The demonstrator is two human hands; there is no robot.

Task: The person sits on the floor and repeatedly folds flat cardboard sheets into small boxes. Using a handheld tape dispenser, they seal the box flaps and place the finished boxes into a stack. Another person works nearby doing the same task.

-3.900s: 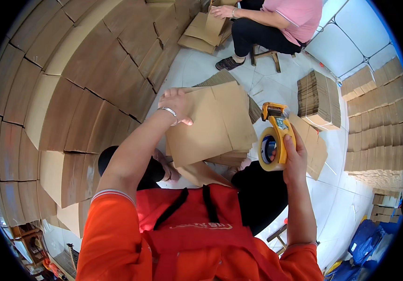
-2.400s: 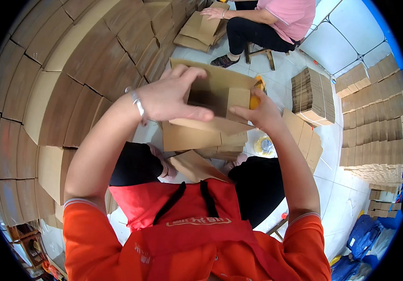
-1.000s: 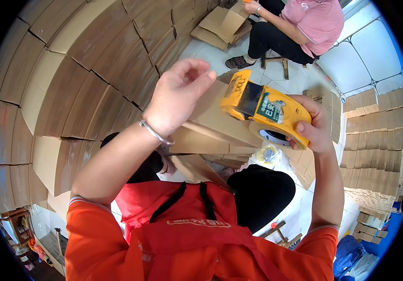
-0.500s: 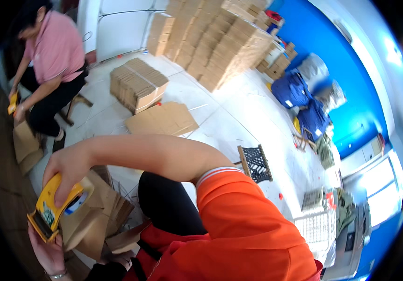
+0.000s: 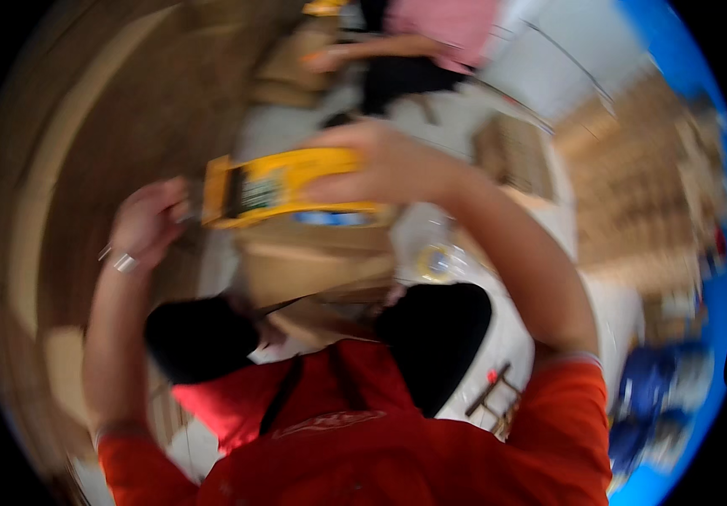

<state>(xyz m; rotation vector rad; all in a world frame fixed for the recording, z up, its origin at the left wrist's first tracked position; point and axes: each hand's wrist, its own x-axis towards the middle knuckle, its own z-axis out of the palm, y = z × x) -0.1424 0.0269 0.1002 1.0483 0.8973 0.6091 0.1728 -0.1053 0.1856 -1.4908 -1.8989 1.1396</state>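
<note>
My right hand [image 5: 367,164] grips a yellow tape dispenser [image 5: 266,187], held level above an open cardboard box [image 5: 317,266]. A blue-and-white patch of the tape roll [image 5: 329,218] shows under the dispenser. Off to the left, close to the dispenser's front end but apart from it, is my left hand [image 5: 151,218]. Its fingers are curled together, and motion blur hides what they hold, if anything. The box stands between my knees, with a flap bent toward me.
A person in a pink top [image 5: 439,29] sits across from me, a hand near another piece of cardboard [image 5: 296,72]. Stacked cardboard [image 5: 633,177] rises at the right, beside a bundle of cardboard [image 5: 513,156]. A clear tape roll [image 5: 437,261] lies right of the box.
The view has swung left and down. The dispenser has come from the lower left to above the box, still in my right hand. My left hand has parted from the dispenser's front.
</note>
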